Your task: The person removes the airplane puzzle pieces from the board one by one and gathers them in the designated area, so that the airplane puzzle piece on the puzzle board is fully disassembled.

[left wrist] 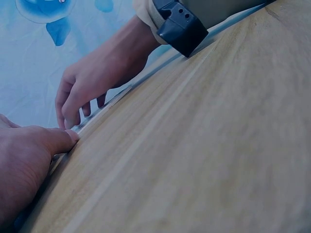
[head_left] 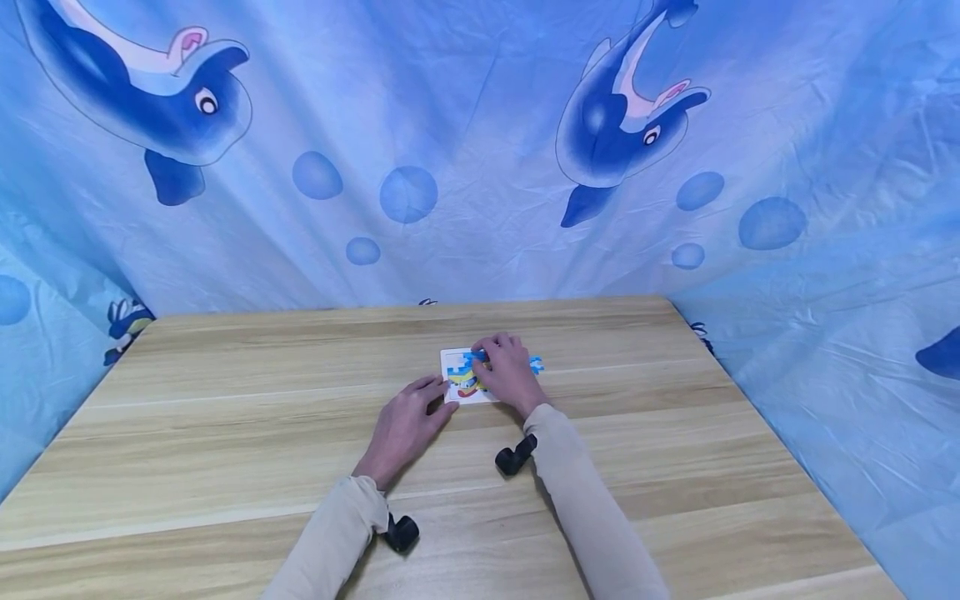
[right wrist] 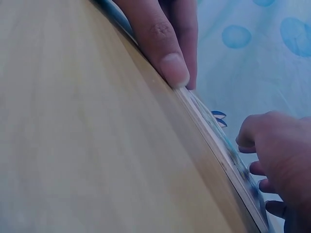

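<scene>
A small jigsaw puzzle (head_left: 467,385) with a white border and a blue, yellow and red picture lies flat on the wooden table. My left hand (head_left: 406,425) grips its near left corner, thumb at the near edge and fingertips along the left side. The left thumb (right wrist: 173,70) presses against the thin board edge in the right wrist view. Over the puzzle's right part, my right hand (head_left: 507,372) bends its fingers down with fingertips at the pieces and covers much of the picture. Blue puzzle pieces (head_left: 536,364) show just right of it.
The wooden table (head_left: 225,450) extends around the puzzle to all sides. Behind it hangs a blue curtain (head_left: 480,167) with dolphins and bubbles. Black wrist cameras (head_left: 402,534) sit on both sleeves, low over the tabletop.
</scene>
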`<state>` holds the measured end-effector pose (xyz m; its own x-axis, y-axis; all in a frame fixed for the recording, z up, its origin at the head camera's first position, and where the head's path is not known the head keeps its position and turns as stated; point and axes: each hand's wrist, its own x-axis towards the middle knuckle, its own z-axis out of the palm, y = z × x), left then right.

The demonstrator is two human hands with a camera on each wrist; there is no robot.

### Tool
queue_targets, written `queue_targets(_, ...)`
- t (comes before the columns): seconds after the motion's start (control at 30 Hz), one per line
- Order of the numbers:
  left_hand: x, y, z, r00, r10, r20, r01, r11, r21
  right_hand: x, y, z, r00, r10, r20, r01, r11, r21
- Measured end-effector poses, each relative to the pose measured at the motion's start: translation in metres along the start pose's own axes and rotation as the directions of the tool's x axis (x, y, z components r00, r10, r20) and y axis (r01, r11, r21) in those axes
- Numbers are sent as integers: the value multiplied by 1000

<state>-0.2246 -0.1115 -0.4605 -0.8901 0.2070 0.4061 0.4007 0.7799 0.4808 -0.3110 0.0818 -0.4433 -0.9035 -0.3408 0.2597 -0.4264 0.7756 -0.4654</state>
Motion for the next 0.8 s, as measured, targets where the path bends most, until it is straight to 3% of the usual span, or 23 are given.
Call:
queue_targets(0.27, 0, 0, 0, 1000, 1, -2, -1, 1000, -8, 3, -3, 5, 1000, 13, -3, -13, 998, -57)
queue_targets(0.8, 0, -1, 2, 999, 25, -24, -25, 1000, -7, 4, -3, 10, 1000, 16, -13, -16, 1000, -24)
